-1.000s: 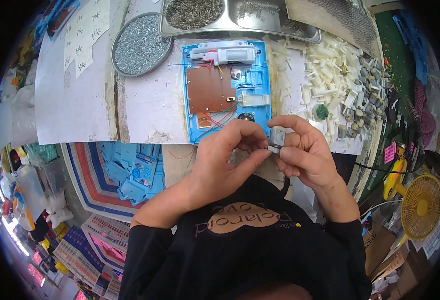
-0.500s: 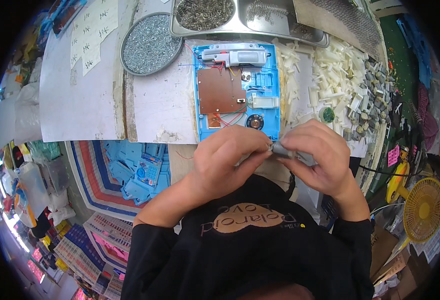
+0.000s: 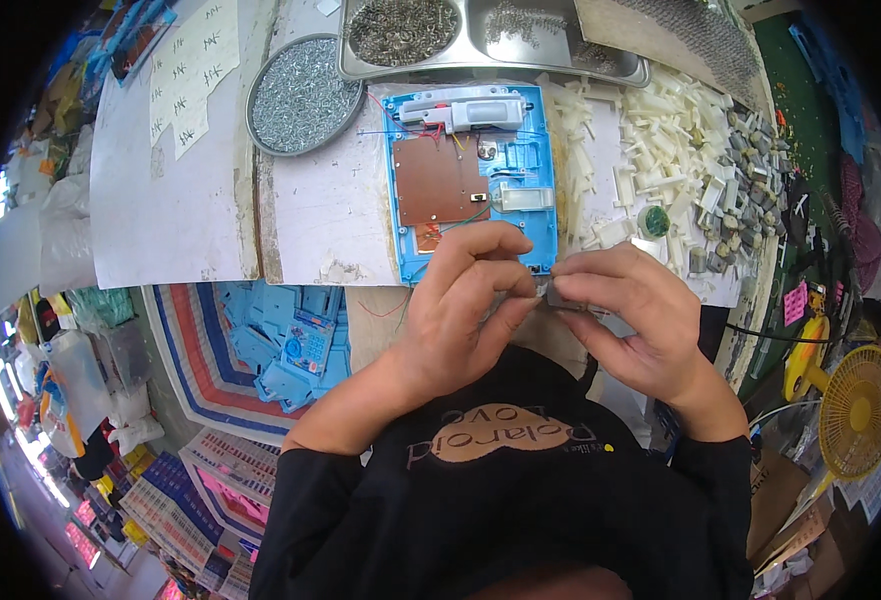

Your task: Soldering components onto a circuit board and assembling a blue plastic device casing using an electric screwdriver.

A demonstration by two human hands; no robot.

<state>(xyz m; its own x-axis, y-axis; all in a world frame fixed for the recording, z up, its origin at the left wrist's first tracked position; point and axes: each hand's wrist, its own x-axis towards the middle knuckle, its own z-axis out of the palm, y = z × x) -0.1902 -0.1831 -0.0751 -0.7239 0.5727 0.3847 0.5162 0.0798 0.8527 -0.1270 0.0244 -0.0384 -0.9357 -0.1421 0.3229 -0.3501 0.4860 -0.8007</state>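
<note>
My right hand [image 3: 645, 315] pinches a small grey block-shaped part [image 3: 563, 298] between thumb and fingers. My left hand [image 3: 465, 300] is closed beside it, its thumb and fingertips almost meeting the part; whatever they hold is too small to make out. Both hands are over the table's near edge, in front of an open blue plastic housing [image 3: 548, 240]. Inside the housing lie a brown circuit board [image 3: 440, 180], a white part along the top [image 3: 475, 112], a clear-white piece [image 3: 525, 198] and thin wires. My left hand covers the housing's lower part.
A round tray of small silver screws [image 3: 305, 95] and a steel tray of springs [image 3: 400, 30] stand at the back. White plastic parts [image 3: 670, 130] and grey parts [image 3: 750, 160] are heaped to the right, near a green roll [image 3: 652, 222]. Blue casings [image 3: 280, 345] fill a striped bag at left.
My left hand's fingers have lifted and curled, with the fingertips shifting slightly beside the grey part. My right hand keeps its pinch. The whole view has shifted a little.
</note>
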